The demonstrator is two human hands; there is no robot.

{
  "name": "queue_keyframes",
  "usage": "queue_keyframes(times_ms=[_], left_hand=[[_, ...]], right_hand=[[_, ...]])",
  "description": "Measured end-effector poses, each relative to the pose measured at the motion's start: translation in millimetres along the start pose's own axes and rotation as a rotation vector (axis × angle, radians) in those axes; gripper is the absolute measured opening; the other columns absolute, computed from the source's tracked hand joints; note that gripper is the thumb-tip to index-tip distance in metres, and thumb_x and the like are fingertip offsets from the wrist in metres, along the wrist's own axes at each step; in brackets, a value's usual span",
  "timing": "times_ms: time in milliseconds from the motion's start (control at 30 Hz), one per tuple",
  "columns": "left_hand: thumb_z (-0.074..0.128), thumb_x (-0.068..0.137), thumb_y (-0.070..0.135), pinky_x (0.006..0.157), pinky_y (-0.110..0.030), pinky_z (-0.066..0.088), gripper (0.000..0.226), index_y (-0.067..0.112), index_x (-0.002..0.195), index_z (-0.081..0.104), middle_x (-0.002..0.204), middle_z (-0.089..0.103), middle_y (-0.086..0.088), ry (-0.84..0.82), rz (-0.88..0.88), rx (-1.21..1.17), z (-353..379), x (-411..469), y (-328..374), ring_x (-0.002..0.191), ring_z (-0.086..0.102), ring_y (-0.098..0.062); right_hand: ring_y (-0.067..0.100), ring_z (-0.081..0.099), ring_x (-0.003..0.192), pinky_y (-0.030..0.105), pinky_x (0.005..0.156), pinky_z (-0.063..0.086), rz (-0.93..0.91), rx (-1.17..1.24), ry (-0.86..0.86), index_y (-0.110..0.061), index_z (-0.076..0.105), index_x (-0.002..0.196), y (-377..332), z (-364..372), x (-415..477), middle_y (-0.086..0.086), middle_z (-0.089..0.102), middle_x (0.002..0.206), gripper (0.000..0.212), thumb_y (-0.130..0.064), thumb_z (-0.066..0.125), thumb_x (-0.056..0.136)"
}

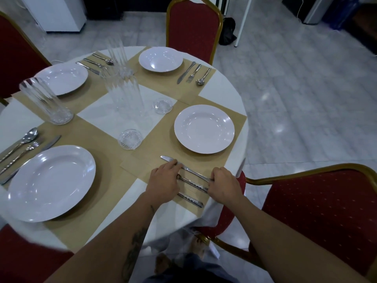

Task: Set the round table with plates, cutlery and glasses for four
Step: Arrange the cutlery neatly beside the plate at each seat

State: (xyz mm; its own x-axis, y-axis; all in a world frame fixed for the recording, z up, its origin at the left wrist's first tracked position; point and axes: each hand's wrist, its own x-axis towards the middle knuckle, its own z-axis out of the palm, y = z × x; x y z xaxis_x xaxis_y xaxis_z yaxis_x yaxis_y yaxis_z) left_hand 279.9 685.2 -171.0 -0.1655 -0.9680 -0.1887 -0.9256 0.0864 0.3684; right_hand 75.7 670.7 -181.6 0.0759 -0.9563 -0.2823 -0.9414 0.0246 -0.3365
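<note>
White-clothed round table (222,88), beige placemat (155,146) at five o'clock: lying side by side below the white round plate (204,129), a steel table knife (191,171), steel fork (193,183) and third steel handle (190,200). Pressing left hand (163,180), fingers fairly straight, onto blade and fork head; curling right hand (224,182) fingers onto knife and fork handle ends.
</note>
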Motion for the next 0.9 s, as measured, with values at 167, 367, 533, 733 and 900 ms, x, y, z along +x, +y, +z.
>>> queue_keyframes(times_ms=[167,367,533,733,900], left_hand=[[0.056,0.074,0.003,0.101,-0.045,0.043,0.06,0.014,0.133,0.056,0.139,0.053,-0.002,0.179,-0.136,-0.23,-14.1,-10.8,-25.0,0.12,0.055,-0.029],[0.051,0.089,0.008,0.102,-0.043,0.042,0.039,0.011,0.126,0.061,0.13,0.057,-0.004,0.274,-0.314,-0.313,-18.8,-36.8,-64.6,0.119,0.055,-0.026],[0.047,0.087,-0.002,0.096,-0.031,0.045,0.041,0.013,0.121,0.064,0.123,0.06,-0.002,0.318,-0.382,-0.443,-24.7,-44.8,-79.2,0.109,0.058,-0.02],[0.048,0.091,0.004,0.092,-0.028,0.049,0.033,0.02,0.115,0.064,0.116,0.062,0.003,0.338,-0.454,-0.588,-40.4,-48.5,-88.1,0.102,0.058,-0.012],[0.046,0.089,0.007,0.081,-0.019,0.044,0.034,0.02,0.114,0.064,0.112,0.063,0.004,0.364,-0.497,-0.618,-55.7,-46.9,-98.5,0.099,0.057,-0.011]], right_hand=[[0.019,0.053,0.086,0.034,0.071,0.05,0.015,-0.03,0.051,-0.017,0.051,0.094,-5.2,-0.3,-8.4,0.0,0.05,0.096,0.013,-0.025,0.059,0.087],[0.023,0.053,0.1,0.037,0.081,0.05,-0.084,-0.037,0.082,-0.018,0.053,0.106,-37.9,-1.5,-7.4,0.002,0.049,0.11,0.022,-0.023,0.056,0.086],[0.019,0.054,0.093,0.032,0.077,0.044,-0.212,0.077,-0.041,-0.024,0.055,0.102,-82.7,-8.3,6.0,-0.006,0.049,0.102,0.019,-0.019,0.054,0.083],[0.02,0.061,0.089,0.033,0.08,0.051,-0.192,0.196,-0.219,-0.025,0.061,0.094,-127.5,-16.3,22.7,-0.001,0.066,0.095,0.018,-0.016,0.056,0.079],[0.017,0.063,0.077,0.037,0.077,0.055,-0.153,0.348,-0.248,-0.024,0.059,0.101,-152.2,-17.8,33.4,-0.001,0.063,0.086,0.017,-0.021,0.058,0.084]])
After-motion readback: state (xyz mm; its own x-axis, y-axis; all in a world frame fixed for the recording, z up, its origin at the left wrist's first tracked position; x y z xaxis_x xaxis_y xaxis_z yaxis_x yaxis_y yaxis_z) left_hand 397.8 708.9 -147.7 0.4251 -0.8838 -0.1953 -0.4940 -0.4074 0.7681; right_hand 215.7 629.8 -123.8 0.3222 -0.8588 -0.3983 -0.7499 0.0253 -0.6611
